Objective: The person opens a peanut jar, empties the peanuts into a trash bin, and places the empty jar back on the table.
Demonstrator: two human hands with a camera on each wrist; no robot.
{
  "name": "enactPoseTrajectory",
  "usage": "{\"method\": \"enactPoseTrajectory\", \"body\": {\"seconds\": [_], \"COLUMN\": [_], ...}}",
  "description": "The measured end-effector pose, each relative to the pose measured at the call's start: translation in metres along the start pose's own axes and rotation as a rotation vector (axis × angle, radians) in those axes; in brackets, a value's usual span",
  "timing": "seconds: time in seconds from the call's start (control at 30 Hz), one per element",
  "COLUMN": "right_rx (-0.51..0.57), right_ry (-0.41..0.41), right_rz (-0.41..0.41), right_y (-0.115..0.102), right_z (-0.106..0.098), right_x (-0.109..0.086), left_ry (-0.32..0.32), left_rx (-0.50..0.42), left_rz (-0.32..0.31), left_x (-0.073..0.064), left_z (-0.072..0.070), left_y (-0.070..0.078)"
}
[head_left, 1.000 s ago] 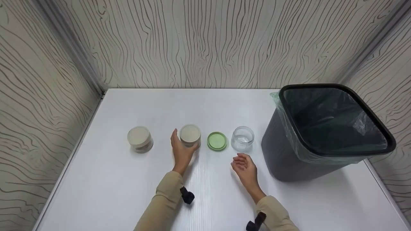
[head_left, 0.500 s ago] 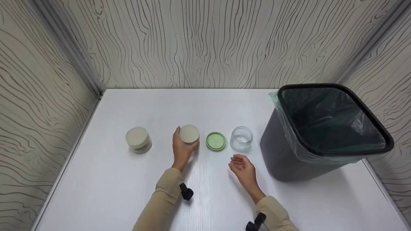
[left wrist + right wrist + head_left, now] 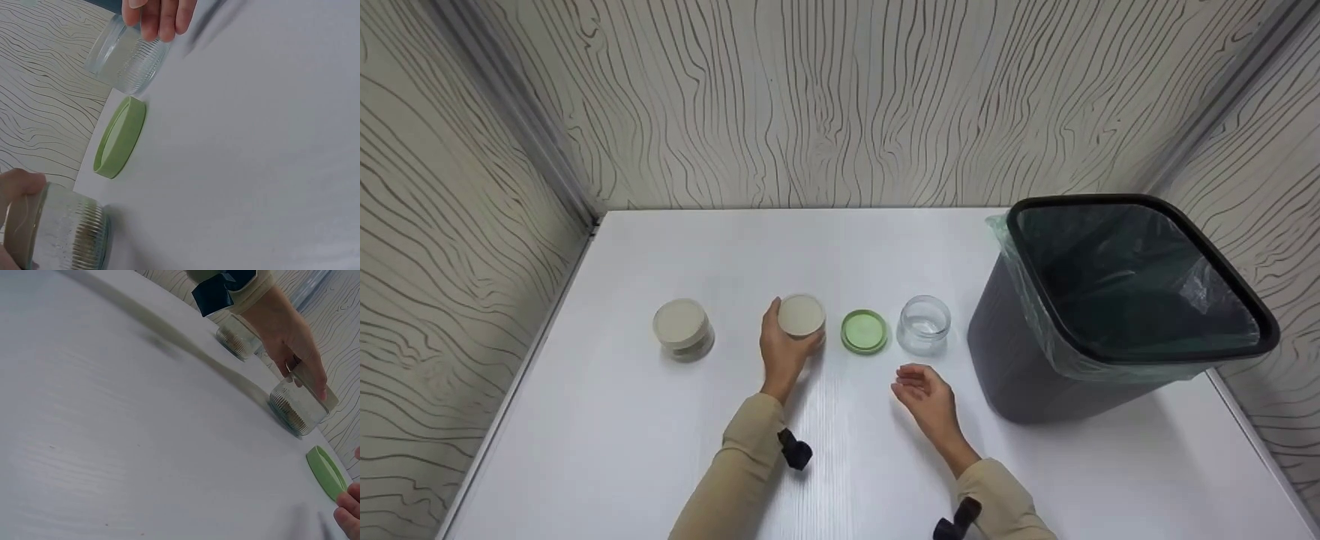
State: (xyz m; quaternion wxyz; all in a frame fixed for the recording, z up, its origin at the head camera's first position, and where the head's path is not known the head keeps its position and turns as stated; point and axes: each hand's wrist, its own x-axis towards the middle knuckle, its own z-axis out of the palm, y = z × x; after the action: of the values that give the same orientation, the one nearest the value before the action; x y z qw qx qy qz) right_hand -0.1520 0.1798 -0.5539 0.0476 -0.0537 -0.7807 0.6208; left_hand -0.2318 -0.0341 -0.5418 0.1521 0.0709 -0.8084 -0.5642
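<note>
My left hand (image 3: 785, 349) grips a ribbed glass jar (image 3: 73, 230) by its beige lid (image 3: 802, 315), thumb on one side and fingers on the other. Something brownish shows low inside the jar. To its right, a green lid (image 3: 864, 331) lies on the table, and beyond that stands an uncapped clear glass jar (image 3: 924, 324). My right hand (image 3: 928, 397) hovers just in front of this clear jar, fingers loosely bent and holding nothing. Over on the left stands a second beige-lidded jar (image 3: 682, 327), also with brownish contents in the right wrist view (image 3: 233, 340).
A tall grey bin (image 3: 1012, 352) with a black rim and a greenish liner stands at the right of the white table (image 3: 607, 450). Patterned walls (image 3: 810, 105) close off the back and both sides.
My left hand has drawn in closer around the beige-lidded jar, and less of the glass shows below its lid. My right hand has shifted slightly left and toward me.
</note>
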Motion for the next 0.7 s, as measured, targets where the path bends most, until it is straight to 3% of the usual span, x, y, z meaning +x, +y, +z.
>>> {"method": "enactPoseTrajectory", "body": {"seconds": [0.27, 0.7], "right_rx": [-0.002, -0.002], "right_ry": [-0.005, -0.007], "right_rz": [-0.012, -0.005], "right_y": [0.0, -0.002], "right_z": [0.0, 0.003], "right_x": [0.002, 0.001], "left_ry": [0.005, -0.008], "left_rx": [0.013, -0.037], "left_rz": [-0.002, 0.056], "left_x": [-0.005, -0.021], "left_z": [-0.003, -0.011], "left_y": [0.005, 0.021]}}
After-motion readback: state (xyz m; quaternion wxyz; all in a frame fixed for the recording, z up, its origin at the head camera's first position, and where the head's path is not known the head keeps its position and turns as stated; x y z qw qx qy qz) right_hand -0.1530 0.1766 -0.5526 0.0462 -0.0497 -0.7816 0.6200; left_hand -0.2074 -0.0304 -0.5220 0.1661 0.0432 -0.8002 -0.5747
